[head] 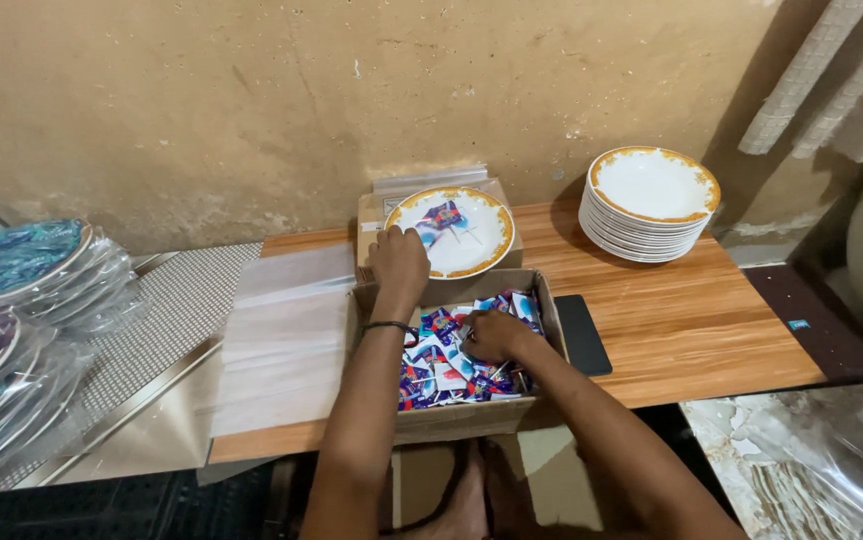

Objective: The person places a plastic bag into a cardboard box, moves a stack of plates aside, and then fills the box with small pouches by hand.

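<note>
Left hand (398, 262) grips the rim of one plate (471, 250) carrying two sachets (439, 219). Right hand (491, 335) closes on sachets inside one box (451, 415), beside one phone (581, 334).

A stained, flaking ochre plaster wall (251, 90) is seen behind a wood-grain laminate table (691, 330). A perforated metal counter (176, 310) is set beside it at left, and cracked pale stone flooring (751, 450) is visible below, all evenly lit.

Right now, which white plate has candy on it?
The single plate on the small box by the left hand holds wrapped lollipops; the stacked plates at the right are bare.
</note>
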